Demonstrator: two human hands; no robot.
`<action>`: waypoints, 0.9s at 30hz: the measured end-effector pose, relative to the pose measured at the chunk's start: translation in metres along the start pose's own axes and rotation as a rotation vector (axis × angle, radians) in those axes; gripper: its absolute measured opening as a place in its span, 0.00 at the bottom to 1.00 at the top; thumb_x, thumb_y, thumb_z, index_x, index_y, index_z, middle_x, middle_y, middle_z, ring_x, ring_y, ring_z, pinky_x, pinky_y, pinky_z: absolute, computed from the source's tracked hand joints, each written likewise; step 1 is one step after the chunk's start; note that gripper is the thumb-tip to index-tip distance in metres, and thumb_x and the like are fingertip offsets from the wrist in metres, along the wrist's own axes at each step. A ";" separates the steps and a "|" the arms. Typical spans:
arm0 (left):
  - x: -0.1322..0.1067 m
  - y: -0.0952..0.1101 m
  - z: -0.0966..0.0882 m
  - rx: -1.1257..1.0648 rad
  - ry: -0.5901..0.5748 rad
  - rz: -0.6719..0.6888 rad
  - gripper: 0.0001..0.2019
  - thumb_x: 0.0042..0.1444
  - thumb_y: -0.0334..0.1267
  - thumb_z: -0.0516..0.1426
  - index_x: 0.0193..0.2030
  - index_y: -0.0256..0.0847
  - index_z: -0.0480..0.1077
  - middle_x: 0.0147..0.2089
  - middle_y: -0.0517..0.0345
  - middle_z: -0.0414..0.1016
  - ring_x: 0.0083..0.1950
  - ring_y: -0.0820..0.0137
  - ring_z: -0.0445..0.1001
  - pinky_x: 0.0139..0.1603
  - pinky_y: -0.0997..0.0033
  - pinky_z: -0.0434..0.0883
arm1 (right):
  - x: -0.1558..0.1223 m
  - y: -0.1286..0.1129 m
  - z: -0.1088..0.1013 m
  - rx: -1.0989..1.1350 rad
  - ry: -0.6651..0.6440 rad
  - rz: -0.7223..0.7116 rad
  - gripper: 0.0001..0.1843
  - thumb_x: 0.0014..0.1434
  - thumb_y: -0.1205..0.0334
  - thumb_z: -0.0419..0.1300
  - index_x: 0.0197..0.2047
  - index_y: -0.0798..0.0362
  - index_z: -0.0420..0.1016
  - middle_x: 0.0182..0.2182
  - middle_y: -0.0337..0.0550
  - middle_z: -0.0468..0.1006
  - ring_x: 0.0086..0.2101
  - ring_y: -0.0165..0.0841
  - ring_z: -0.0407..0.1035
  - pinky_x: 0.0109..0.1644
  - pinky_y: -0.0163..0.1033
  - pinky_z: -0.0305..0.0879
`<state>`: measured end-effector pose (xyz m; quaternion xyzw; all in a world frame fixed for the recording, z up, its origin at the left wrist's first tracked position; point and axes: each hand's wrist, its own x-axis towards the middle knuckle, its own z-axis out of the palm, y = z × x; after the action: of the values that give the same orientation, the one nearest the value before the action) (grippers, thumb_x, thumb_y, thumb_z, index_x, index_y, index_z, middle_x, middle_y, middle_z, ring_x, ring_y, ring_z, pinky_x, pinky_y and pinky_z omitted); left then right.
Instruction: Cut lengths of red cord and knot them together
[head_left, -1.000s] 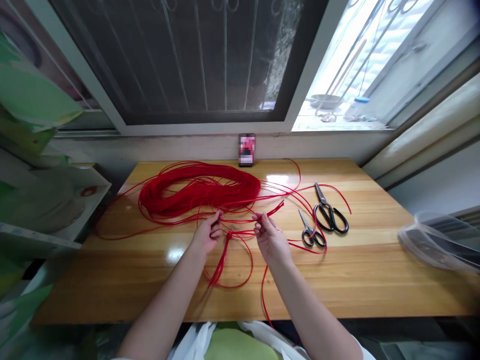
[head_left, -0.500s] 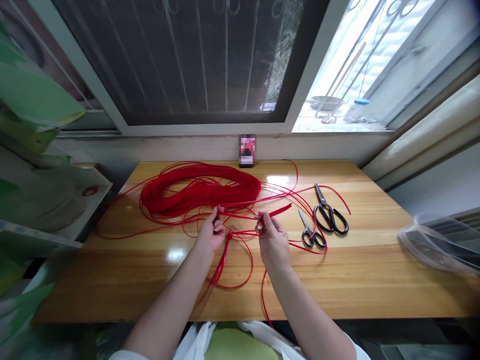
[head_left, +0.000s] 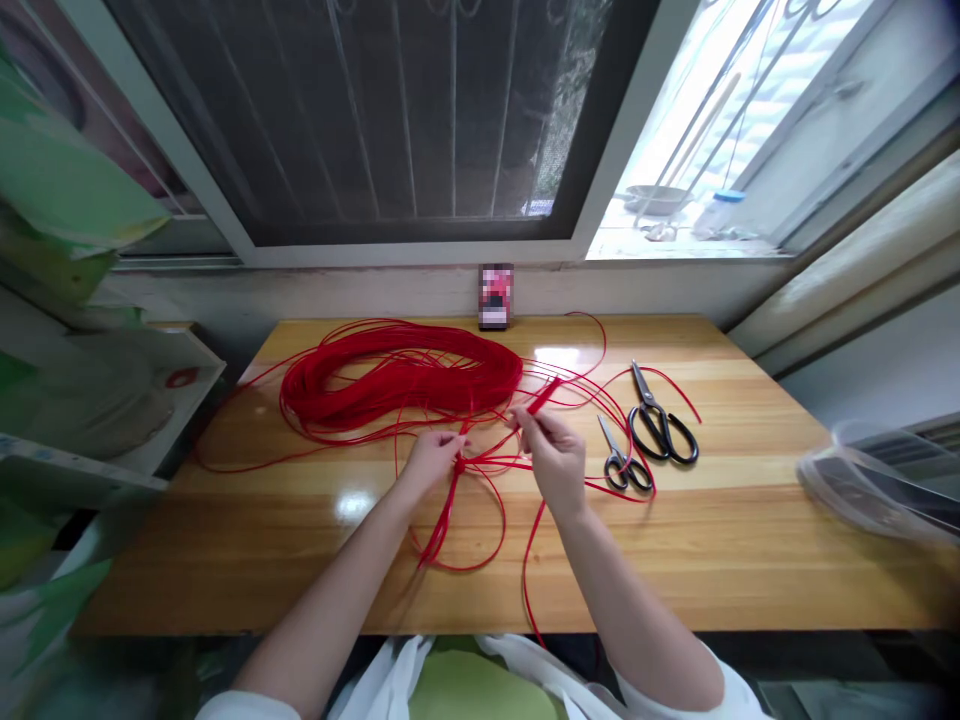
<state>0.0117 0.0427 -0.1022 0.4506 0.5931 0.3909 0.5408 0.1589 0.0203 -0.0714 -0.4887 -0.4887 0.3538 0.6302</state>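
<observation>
My left hand (head_left: 433,457) pinches thin red cord just above a knot (head_left: 459,463) where several strands are gathered. From that knot a bunch of red strands (head_left: 441,530) trails toward the table's front edge. My right hand (head_left: 553,455) is closed on red cord to the right, and a thicker red end (head_left: 543,396) sticks out beyond its fingertips. Several strands run between the two hands. Behind them lies a large loose coil of red cord (head_left: 397,400) on the wooden table (head_left: 300,560). Exact strands within each pinch are partly hidden by the fingers.
Small scissors (head_left: 621,465) and larger black-handled scissors (head_left: 657,420) lie to the right, with cord loops around the small pair. A phone (head_left: 495,297) leans against the wall behind. A clear plastic container (head_left: 847,480) stands at the right edge. Window above; white shelf (head_left: 180,400) at left.
My left hand has come down toward the knot. My right hand has shifted slightly right, and the thick red end beyond it now points more steeply up and away.
</observation>
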 end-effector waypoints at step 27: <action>-0.006 0.002 -0.021 0.396 -0.365 0.472 0.10 0.57 0.38 0.48 0.37 0.38 0.69 0.33 0.57 0.70 0.25 0.75 0.67 0.26 0.76 0.65 | 0.055 0.000 -0.027 -0.690 -1.246 -0.098 0.14 0.53 0.74 0.46 0.31 0.55 0.72 0.20 0.35 0.66 0.22 0.24 0.58 0.27 0.30 0.53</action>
<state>-0.0092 0.0380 -0.0967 0.7337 0.4304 0.2956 0.4348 0.1998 0.0635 -0.0573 -0.3445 -0.8635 0.3637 0.0583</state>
